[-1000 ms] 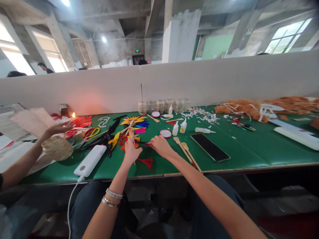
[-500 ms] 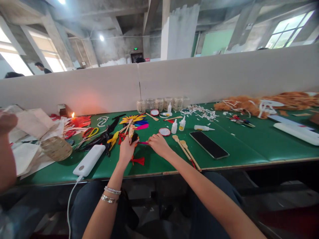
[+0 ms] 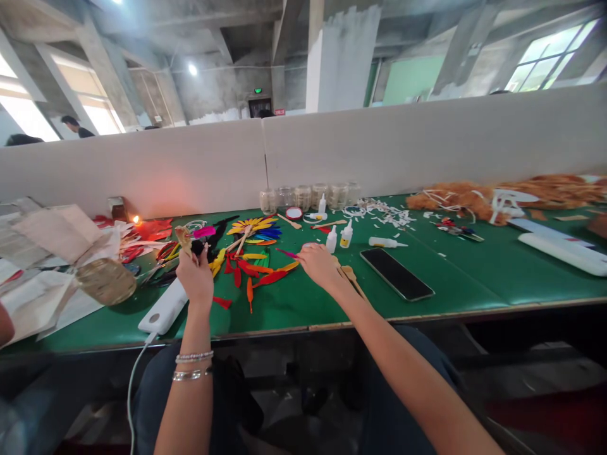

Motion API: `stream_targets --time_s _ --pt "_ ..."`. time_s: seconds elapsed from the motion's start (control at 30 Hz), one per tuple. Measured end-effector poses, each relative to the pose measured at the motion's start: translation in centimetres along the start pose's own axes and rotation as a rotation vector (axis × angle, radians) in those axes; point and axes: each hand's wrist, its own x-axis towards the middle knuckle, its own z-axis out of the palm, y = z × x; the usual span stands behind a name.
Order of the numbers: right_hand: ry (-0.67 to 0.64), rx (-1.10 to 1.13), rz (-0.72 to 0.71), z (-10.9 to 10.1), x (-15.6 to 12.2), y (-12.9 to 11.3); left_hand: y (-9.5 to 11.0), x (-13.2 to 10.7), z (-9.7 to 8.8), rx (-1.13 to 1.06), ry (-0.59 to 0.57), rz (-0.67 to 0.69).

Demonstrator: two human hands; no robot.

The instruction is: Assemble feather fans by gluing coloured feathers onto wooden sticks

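Note:
My left hand [image 3: 195, 278] is raised over the green mat [image 3: 284, 316], shut on a small tan craft piece [image 3: 183, 240] with a dark part and a pink tip. My right hand [image 3: 320, 265] rests low on the mat, its fingertips pinching a thin magenta feather [image 3: 287, 254]. Between my hands lie loose cut feathers in red, orange and green [image 3: 251, 272]. A yellow fan of feathers [image 3: 253, 226] sits just beyond them. A white power bank [image 3: 164, 309] lies partly hidden behind my left wrist.
A lit candle [image 3: 136, 219] burns near the partition [image 3: 142, 170], beside yellow-handled scissors [image 3: 167, 251]. Glue bottles [image 3: 346, 235], glass jars [image 3: 303, 198], a phone [image 3: 396, 273] and orange fibre [image 3: 474, 199] lie on the mat. A woven disc [image 3: 105, 281] rests on papers at left.
My left hand has moved left and up with the tan piece, uncovering more feathers. My right hand has shifted slightly. The other person's arm has withdrawn toward the left edge.

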Motion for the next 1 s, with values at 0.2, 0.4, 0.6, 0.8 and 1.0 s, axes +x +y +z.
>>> stream_targets --time_s 0.2,0.4,0.6,0.8,1.0 --pt "0.056 0.075 0.036 -0.3 0.0 0.7 -0.1 -0.3 0.4 0.01 -0.243 -0.16" --pt "0.088 0.428 0.095 -0.6 -0.1 0.7 1.6 -1.0 -1.0 -0.13 -0.161 -0.08" --pt "-0.19 1.02 0.061 -0.9 -0.5 -0.3 3.0 -3.6 1.5 -0.652 -0.635 -0.127" --pt "-0.335 1.158 -0.071 -1.5 -1.0 -2.4 3.3 -5.9 4.1 -0.876 -0.847 -0.219" --pt "-0.21 1.16 0.035 -1.3 -0.7 -1.5 2.7 -4.9 3.7 -0.752 -0.68 -0.165"
